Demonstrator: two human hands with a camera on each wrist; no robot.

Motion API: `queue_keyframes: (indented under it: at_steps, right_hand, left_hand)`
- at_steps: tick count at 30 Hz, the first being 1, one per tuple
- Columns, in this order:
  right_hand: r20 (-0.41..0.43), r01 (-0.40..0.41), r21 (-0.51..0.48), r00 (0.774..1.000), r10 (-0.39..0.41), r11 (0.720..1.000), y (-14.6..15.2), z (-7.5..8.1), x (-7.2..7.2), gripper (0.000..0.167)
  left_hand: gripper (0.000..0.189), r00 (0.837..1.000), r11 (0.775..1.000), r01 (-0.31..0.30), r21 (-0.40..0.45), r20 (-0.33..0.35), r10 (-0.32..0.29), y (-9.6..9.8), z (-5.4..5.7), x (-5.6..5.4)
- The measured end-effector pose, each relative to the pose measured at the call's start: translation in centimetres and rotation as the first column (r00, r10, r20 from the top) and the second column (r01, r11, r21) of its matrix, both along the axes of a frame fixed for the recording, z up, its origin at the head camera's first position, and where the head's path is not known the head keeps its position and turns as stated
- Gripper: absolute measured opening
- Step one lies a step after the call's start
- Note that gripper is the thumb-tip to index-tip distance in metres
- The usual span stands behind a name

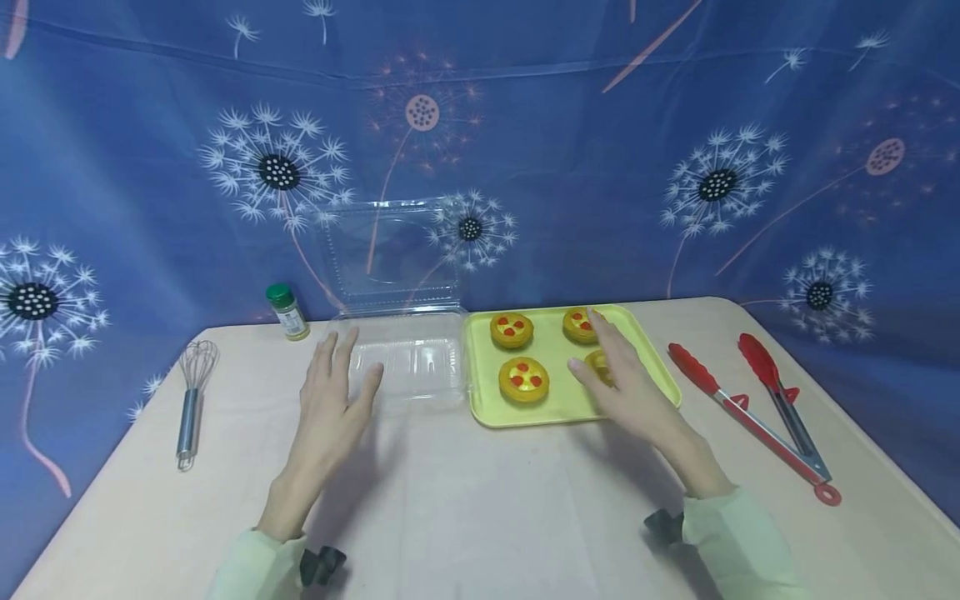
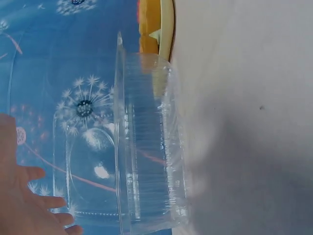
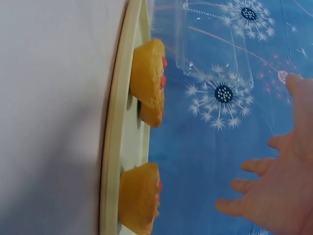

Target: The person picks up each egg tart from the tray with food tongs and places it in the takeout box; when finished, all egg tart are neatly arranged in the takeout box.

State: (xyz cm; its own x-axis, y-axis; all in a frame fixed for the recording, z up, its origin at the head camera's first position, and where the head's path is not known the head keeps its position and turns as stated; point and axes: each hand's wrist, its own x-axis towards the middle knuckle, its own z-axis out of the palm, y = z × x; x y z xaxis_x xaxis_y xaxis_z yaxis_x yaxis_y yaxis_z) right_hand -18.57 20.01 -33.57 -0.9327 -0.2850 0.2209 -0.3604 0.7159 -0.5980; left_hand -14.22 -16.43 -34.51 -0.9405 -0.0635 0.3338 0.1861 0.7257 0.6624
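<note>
My left hand point(image 1: 330, 408) hovers with spread fingers in front of a clear plastic clamshell box point(image 1: 412, 358), whose lid point(image 1: 390, 258) stands raised at the back. In the left wrist view the same box point(image 2: 151, 147) lies beyond the hand point(image 2: 29, 196). My right hand point(image 1: 630, 387) is held over the right part of a yellow tray point(image 1: 555, 408), fingers apart and holding nothing. Several egg tarts with red dots sit on the tray, among them a front left tart point(image 1: 523, 380) and a back left tart point(image 1: 512, 330). The hand partly hides the tarts on the right.
A whisk point(image 1: 191, 408) lies at the left edge of the table point(image 1: 480, 517). Behind it stands a green-capped seasoning jar point(image 1: 288, 313). Red-tipped tongs point(image 1: 772, 433) lie spread to the right of the tray. A blue dandelion-print cloth point(image 1: 555, 167) hangs at the back.
</note>
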Motion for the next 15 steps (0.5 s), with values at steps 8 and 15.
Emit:
queue_keyframes:
  at_steps: [8, 15]
  right_hand:
    - [-0.018, -0.007, -0.059, 1.000, 0.006, 0.998, 0.7, 0.6, 0.3, 0.075]
    - [-0.026, 0.008, -0.076, 1.000, -0.010, 0.997, 1.3, 0.9, 0.3, 0.076]
  left_hand:
    - [0.055, 0.999, 0.985, 0.035, 0.166, -0.035, -0.030, -1.2, 0.4, -0.3]
    - [0.052, 0.999, 0.969, 0.047, 0.241, -0.035, -0.040, -2.2, 0.7, -0.4]
